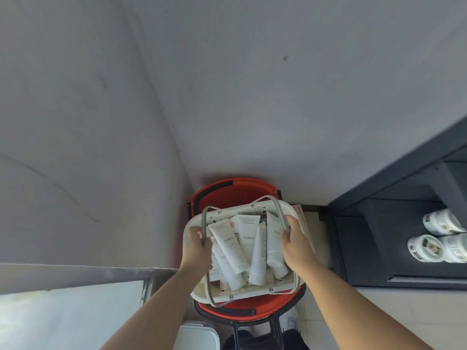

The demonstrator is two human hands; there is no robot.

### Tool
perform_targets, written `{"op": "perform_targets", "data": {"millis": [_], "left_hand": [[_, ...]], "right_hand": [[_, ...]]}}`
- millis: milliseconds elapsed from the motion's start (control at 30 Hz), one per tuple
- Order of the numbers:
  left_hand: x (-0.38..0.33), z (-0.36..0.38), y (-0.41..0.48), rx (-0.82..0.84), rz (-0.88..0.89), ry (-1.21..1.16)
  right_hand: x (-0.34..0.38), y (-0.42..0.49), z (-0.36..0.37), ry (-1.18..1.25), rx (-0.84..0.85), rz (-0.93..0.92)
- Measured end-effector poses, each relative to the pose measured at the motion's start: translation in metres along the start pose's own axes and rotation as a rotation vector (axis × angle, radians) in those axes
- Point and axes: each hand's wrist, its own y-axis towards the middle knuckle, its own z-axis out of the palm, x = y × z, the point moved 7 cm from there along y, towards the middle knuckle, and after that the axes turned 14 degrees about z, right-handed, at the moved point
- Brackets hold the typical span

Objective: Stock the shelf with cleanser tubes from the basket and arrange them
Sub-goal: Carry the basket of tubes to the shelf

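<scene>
White cleanser tubes (pixel 228 245) heaped inside the white basket (pixel 255 207), which rests on a red basket (pixel 227 195); left hand (pixel 199 248) and right hand (pixel 295 245) each with grip curled round one of its grey handles (pixel 203 221); dark shelf (pixel 404 173) bearing white jars (pixel 427 248) to the white basket's right.

I work from one view only: the wide-angle head camera, which looks steeply down from above the person's arms. It sits close enough that the left hand (pixel 199 245) and right hand (pixel 294 239) fill the lower middle at the white basket (pixel 237 208). It faces a grey wall (pixel 227 84) that takes the upper half, and the dark shelf (pixel 379 223) cuts in at the right edge.
</scene>
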Motion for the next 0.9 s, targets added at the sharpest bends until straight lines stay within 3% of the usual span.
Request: {"op": "perform_targets", "data": {"millis": [100, 500, 900], "left_hand": [[-0.021, 0.011, -0.010, 0.027, 0.067, 0.043], [-0.157, 0.023, -0.039, 0.057, 0.323, 0.110], [-0.243, 0.120, -0.111, 0.226, 0.479, 0.153]], "right_hand": [[0.006, -0.009, 0.004, -0.054, 0.044, -0.029], [-0.009, -0.054, -0.114, 0.096, -0.146, 0.004], [-0.106, -0.123, -0.238, 0.233, -0.321, 0.124]]}}
